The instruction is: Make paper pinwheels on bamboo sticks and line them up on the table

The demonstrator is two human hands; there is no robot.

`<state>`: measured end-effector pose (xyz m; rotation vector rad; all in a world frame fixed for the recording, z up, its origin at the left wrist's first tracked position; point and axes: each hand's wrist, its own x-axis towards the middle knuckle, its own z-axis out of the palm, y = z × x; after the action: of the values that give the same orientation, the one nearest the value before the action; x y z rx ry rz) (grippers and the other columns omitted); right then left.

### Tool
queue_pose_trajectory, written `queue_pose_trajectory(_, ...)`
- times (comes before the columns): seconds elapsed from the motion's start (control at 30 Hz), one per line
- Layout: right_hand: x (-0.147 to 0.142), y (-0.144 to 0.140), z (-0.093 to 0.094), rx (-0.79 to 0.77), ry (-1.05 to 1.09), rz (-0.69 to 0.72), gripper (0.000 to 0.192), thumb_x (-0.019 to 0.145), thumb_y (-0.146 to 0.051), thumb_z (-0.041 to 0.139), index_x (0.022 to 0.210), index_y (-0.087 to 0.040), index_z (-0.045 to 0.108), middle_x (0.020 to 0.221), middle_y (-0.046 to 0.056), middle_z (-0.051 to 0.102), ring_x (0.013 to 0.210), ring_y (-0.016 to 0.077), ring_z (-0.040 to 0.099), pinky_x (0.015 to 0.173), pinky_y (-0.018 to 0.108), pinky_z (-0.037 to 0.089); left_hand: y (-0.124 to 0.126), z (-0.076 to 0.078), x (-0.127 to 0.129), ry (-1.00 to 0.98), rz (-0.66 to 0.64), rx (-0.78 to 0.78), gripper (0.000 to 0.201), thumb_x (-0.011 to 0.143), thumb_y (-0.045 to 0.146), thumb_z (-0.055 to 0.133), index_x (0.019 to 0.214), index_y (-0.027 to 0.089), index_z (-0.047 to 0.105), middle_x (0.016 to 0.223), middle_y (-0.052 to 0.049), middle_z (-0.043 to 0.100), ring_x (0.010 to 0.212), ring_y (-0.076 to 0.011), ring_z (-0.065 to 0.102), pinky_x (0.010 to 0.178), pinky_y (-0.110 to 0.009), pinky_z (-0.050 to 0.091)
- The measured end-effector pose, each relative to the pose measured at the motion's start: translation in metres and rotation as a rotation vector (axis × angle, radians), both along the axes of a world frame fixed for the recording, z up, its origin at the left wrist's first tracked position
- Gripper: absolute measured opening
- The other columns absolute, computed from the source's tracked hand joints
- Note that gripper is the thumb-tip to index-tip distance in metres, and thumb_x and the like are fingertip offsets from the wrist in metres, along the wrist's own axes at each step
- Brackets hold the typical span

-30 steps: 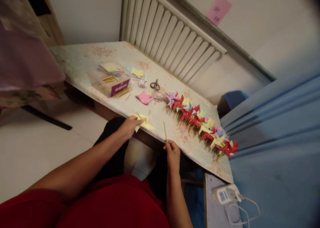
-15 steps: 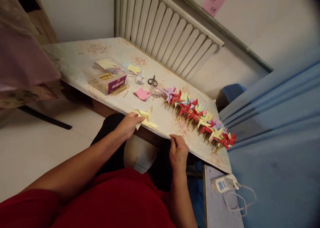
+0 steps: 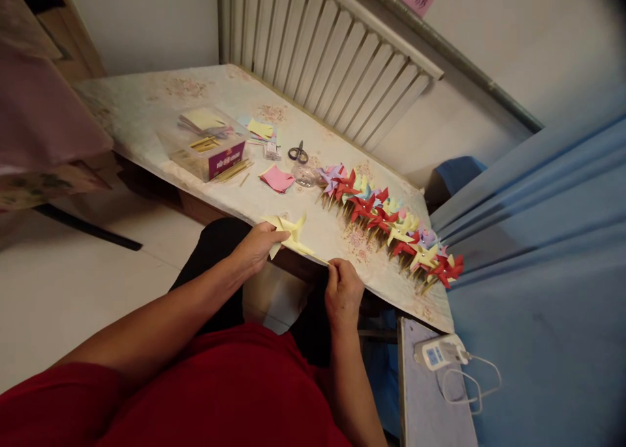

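Observation:
My left hand (image 3: 254, 248) holds a yellow paper pinwheel (image 3: 291, 231) at the near edge of the table (image 3: 161, 114). My right hand (image 3: 342, 290) pinches one end of a thin wooden stick (image 3: 313, 256); the stick lies nearly flat and its far end reaches under the pinwheel's blades. Whether stick and paper are joined is not clear. A long row of finished pinwheels (image 3: 386, 222), red, yellow, blue and purple, lies on the table just right of my hands.
A clear plastic box (image 3: 208, 150) with paper squares and sticks, loose sticks, a pink paper piece (image 3: 278, 178), scissors (image 3: 298, 153) and a small clear container lie farther back. A radiator (image 3: 332, 55) runs behind. A blue curtain hangs right. A white device (image 3: 437, 352) with cord sits on a side surface.
The stick in my right hand tipped from upright to nearly flat and moved left until its tip met the yellow pinwheel. My left hand kept hold of the pinwheel.

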<state>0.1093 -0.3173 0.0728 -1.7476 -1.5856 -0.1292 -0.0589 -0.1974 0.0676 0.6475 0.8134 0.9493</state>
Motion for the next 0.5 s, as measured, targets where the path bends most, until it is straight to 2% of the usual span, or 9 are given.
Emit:
queue_pose_trajectory(0.2, 0.0035, 0.0011, -0.0036, 0.015, 0.001, -0.032, 0.023, 0.097, -0.025, 0.045, 0.087, -0.019, 0.064, 0.08, 0.006, 0.067, 0.075, 0.0184, 0.061, 0.072, 0.029, 0.045, 0.0008, 0.0005, 0.0007, -0.016, -0.036, -0.019, 0.019, 0.056, 0.014, 0.076, 0.073, 0.008, 0.071, 0.066, -0.008, 0.07, 0.058, -0.0158, 0.063, 0.056, -0.023, 0.047)
queue_pose_trajectory(0.4, 0.0017, 0.0003, 0.0007, 0.003, -0.033, 0.064, 0.023, 0.097, -0.024, 0.044, 0.085, -0.019, 0.063, 0.078, 0.005, 0.065, 0.075, 0.0176, 0.06, 0.072, 0.028, 0.045, 0.0, 0.0, 0.0015, -0.02, -0.013, -0.038, 0.017, 0.055, 0.009, 0.073, 0.072, 0.009, 0.071, 0.066, -0.006, 0.07, 0.053, -0.0128, 0.06, 0.051, -0.021, 0.045)
queue_pose_trajectory(0.5, 0.0015, 0.0003, 0.0004, 0.013, -0.01, 0.036, 0.023, 0.097, -0.024, 0.045, 0.085, -0.019, 0.063, 0.078, 0.004, 0.065, 0.074, 0.0176, 0.06, 0.071, 0.028, 0.044, 0.0007, -0.0015, 0.0015, 0.007, 0.004, -0.052, 0.011, 0.057, 0.008, 0.072, 0.068, 0.01, 0.07, 0.066, -0.006, 0.07, 0.052, -0.0119, 0.058, 0.05, -0.021, 0.043)
